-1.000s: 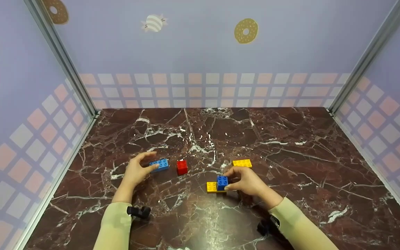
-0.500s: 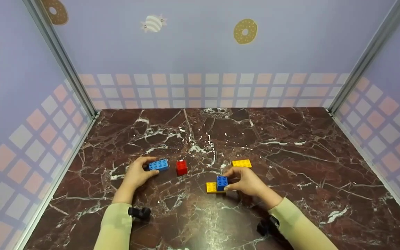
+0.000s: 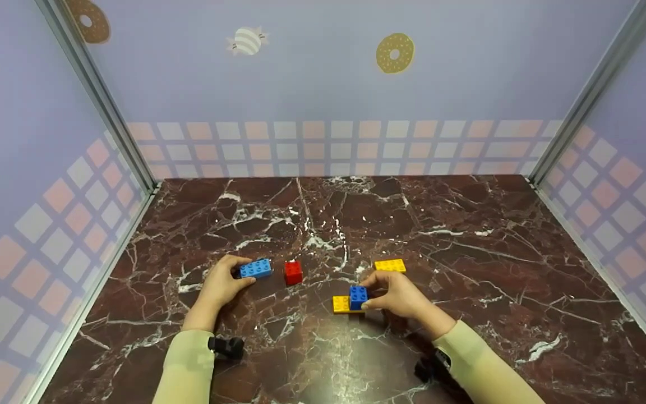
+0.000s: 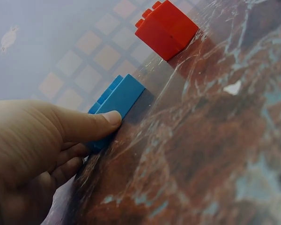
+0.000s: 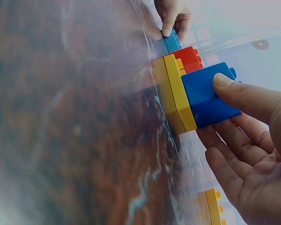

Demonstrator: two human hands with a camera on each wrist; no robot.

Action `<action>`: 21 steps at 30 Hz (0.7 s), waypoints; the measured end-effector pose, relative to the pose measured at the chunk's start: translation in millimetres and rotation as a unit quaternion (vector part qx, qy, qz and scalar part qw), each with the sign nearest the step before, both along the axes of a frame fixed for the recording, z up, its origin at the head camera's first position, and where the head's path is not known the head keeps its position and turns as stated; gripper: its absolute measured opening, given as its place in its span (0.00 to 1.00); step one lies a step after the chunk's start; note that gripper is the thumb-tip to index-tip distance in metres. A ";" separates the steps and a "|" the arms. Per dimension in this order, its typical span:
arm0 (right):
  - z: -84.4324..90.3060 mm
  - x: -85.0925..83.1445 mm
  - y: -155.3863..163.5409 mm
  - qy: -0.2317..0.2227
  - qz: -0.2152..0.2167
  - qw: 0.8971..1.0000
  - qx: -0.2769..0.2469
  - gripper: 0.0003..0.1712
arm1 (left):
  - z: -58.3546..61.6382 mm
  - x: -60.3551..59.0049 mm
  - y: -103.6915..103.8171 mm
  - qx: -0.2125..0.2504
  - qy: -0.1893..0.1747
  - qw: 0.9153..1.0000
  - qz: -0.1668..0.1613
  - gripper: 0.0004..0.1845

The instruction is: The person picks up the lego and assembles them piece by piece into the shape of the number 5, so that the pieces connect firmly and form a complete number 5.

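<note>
My left hand (image 3: 223,285) pinches a light blue building brick (image 3: 256,268), which lies on the tabletop; in the left wrist view the thumb presses along its near side. Thumb and fingers of my right hand (image 3: 400,295) grip a square dark blue brick (image 3: 358,297). That brick sits on the right half of a flat yellow brick (image 3: 341,304), whose left studs stay bare. The right wrist view shows the thumb on the side of the dark blue brick (image 5: 208,96), close above the yellow one. A red brick (image 3: 293,272) stands just right of the light blue one.
A second flat yellow brick (image 3: 390,265) lies behind my right hand. The dark red marbled table (image 3: 469,269) is bounded by patterned lilac walls (image 3: 323,73) at the back and both sides. A small black camera is strapped at each wrist.
My left hand's fingers have lowered and closed around the light blue brick's left end. My right hand stays on the dark blue brick, and the bricks hardly shift.
</note>
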State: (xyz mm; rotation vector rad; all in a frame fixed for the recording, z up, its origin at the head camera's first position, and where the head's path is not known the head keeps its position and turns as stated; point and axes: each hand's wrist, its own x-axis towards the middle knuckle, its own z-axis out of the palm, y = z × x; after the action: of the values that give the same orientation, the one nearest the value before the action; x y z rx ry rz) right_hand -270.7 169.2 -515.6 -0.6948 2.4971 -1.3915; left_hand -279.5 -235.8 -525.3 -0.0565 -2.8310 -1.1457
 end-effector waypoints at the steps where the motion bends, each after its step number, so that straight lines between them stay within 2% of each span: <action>1: -0.1 0.1 0.0 0.002 -0.001 1.000 0.002 0.18 | 0.0 -0.1 0.0 0.000 0.001 1.000 0.001 0.23; 10: 0.1 0.6 -0.6 -0.002 0.002 1.000 -0.017 0.19 | 0.5 0.1 0.8 0.007 0.009 1.000 0.011 0.22; 21: 0.6 0.4 -0.8 0.000 0.002 1.000 -0.013 0.19 | 10.4 0.7 6.7 0.031 0.011 0.999 0.019 0.23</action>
State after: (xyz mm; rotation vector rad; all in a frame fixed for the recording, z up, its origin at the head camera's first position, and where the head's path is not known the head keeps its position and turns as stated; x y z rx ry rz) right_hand -270.3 168.4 -515.0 -0.7058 2.4803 -1.4256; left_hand -278.8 -229.1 -514.9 -0.0103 -2.7634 -1.2156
